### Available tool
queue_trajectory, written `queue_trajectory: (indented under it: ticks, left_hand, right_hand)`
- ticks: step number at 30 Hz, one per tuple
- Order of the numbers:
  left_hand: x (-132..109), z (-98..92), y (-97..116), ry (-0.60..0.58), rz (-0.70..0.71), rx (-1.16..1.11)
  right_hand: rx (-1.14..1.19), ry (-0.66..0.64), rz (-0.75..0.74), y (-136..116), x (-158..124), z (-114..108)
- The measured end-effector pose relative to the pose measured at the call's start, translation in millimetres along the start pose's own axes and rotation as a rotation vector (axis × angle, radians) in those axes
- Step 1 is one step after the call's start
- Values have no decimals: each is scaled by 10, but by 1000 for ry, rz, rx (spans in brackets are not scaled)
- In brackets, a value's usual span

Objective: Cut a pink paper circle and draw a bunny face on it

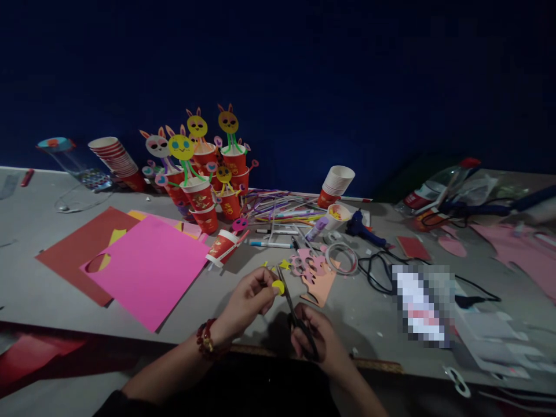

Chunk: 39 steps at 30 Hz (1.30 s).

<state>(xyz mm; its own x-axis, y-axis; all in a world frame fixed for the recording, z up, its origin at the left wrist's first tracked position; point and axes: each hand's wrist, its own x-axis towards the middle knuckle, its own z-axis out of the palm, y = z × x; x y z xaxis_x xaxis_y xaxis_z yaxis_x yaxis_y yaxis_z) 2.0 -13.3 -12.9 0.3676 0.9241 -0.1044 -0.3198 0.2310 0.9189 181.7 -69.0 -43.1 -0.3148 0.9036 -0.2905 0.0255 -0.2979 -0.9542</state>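
Between thumb and fingers, my left hand [249,296] pinches a small yellow paper circle [278,287]. My right hand [316,336] grips a pair of scissors [296,318] by its dark handles, and the blades point up beside the circle's right edge. Whether the blades touch the paper I cannot tell. Yellow paper scraps [284,264] lie just beyond the blades. Close to them is pink paper with cut-out holes [306,263], partly over a peach-coloured sheet [324,288]. A red paper cup [222,248] lies tilted behind my left hand.
Pink card [152,260] and brown card [82,255] lie at left. Rabbit-faced figures in red cups [197,194] stand behind. Pipe cleaners [282,211], a tape roll [341,258], a blue glue gun [365,230] and a black cable [376,275] spread rightward. A plastic bottle [438,188] leans at back right.
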Motion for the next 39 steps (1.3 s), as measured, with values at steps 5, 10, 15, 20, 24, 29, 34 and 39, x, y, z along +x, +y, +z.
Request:
queue_trajectory:
  ticks: [5, 10, 15, 20, 24, 29, 34, 39]
  left_hand:
    - [-11, -13, 45, -8, 7, 37]
    - [-5, -22, 82, -27, 4, 46]
    - [18, -189, 59, -3, -33, 102]
    - [38, -543, 31, 29, -83, 415]
    - [62, -661, -86, -232, -165, 786]
    - [233, -665, -214, -242, -112, 990]
    - [365, -677, -132, -144, -12, 1188]
    - [344, -543, -68, -336, -14, 1271]
  right_hand:
    - [-27, -11, 11, -2, -15, -38]
    - [-111, 8, 42, -39, -6, -94]
    - [-494, 250, -72, -57, -22, -246]
    - [-1052, 302, -66, -49, -200, -410]
    - [-1300, 217, -24, -55, -303, -445]
    - [-1516, 192, 76, -126, -308, -469]
    - [-1611, 253, 174, -206, -332, -594]
    - [-1674, 247, 149, -272, -327, -695]
